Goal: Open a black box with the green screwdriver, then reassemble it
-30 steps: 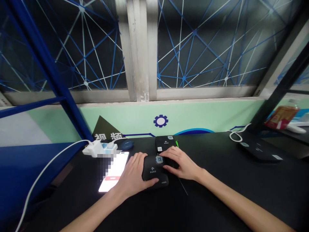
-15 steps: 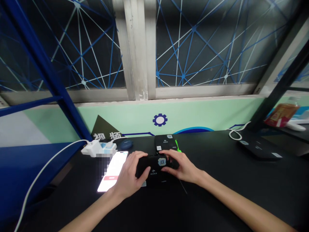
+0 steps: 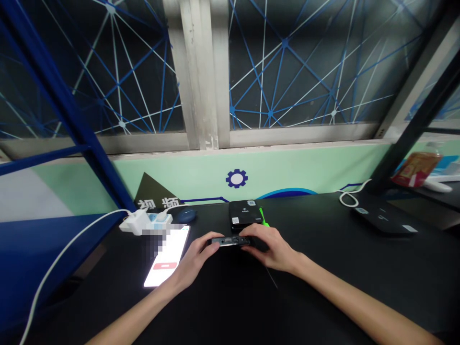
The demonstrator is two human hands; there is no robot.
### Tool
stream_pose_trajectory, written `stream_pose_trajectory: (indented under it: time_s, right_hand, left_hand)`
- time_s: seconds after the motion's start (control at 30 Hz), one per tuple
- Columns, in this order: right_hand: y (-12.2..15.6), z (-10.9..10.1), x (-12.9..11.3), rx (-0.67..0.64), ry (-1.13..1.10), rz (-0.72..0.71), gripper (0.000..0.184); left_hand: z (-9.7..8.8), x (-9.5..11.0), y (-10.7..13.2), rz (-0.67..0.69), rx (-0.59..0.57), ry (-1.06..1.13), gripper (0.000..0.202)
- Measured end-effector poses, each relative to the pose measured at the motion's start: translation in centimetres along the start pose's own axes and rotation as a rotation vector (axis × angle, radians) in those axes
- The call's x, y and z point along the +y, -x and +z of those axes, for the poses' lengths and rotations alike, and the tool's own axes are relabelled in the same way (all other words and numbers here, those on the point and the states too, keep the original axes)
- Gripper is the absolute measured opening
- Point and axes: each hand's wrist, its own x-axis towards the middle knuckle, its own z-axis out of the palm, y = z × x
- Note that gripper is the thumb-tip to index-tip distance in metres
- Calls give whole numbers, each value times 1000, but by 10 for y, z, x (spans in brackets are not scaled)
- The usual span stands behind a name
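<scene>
Both my hands hold a flat black electronics box [image 3: 230,241], tipped up so its thin edge with a metal strip faces me. My left hand [image 3: 196,258] grips its left end, and my right hand [image 3: 269,247] grips its right end. Its underside and labels are hidden from this angle. Just behind it lies a similar black box [image 3: 244,214] with small square labels. A green-handled tool [image 3: 264,216] sits beside that box, partly hidden by it. A lit smartphone [image 3: 166,256] lies near my left hand, not touched.
The black tabletop [image 3: 323,278] spreads around my hands. At the back left stand a white power strip with plugs [image 3: 145,223] and a dark blue mouse [image 3: 187,215]. Another black box [image 3: 383,219] lies at right, with a white cable [image 3: 347,200] behind it.
The black box has gone from lying flat under my hands to standing tilted on edge, held between both hands. The view has shifted slightly.
</scene>
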Motion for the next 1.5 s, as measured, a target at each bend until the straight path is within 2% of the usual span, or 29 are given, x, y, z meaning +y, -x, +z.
stream_pose_trajectory:
  time_s: [0.1,0.3,0.37,0.43,0.6,0.77,0.93,1.07,1.17,1.33,1.5]
  right_hand:
    - [0,-3,0,-41,10,-17,27]
    - [-4,-10,-4,-229,65,-65,44]
    - [-4,-12,-4,-244,77,-101,48]
    - [-4,-14,-3,-215,91,-112,43]
    - [-1,-19,7,-44,235,-54,12]
    - [-2,-26,14,78,367,73,17]
    - [-3,-28,14,7,448,213,28]
    - [-3,-26,15,-79,502,322,35]
    - [-3,-25,16,-95,525,376,39]
    - [-3,-27,18,-101,542,446,43]
    - [-4,-28,15,-149,486,430,36]
  left_hand:
    - [-3,-2,-1,-6,-85,-30,42]
    - [-4,-14,-3,19,-133,-272,88]
    - [-2,-17,-3,52,-151,-325,95]
    - [-1,-18,-2,62,-170,-352,98]
    - [0,-20,0,82,-198,-399,103]
    - [1,-25,1,70,-172,-477,102]
    - [5,-28,1,45,-55,-591,110]
    - [7,-24,0,55,-14,-592,102]
    - [6,-20,0,118,15,-592,97]
    - [2,-15,2,259,49,-669,104]
    - [0,-13,1,313,41,-720,103]
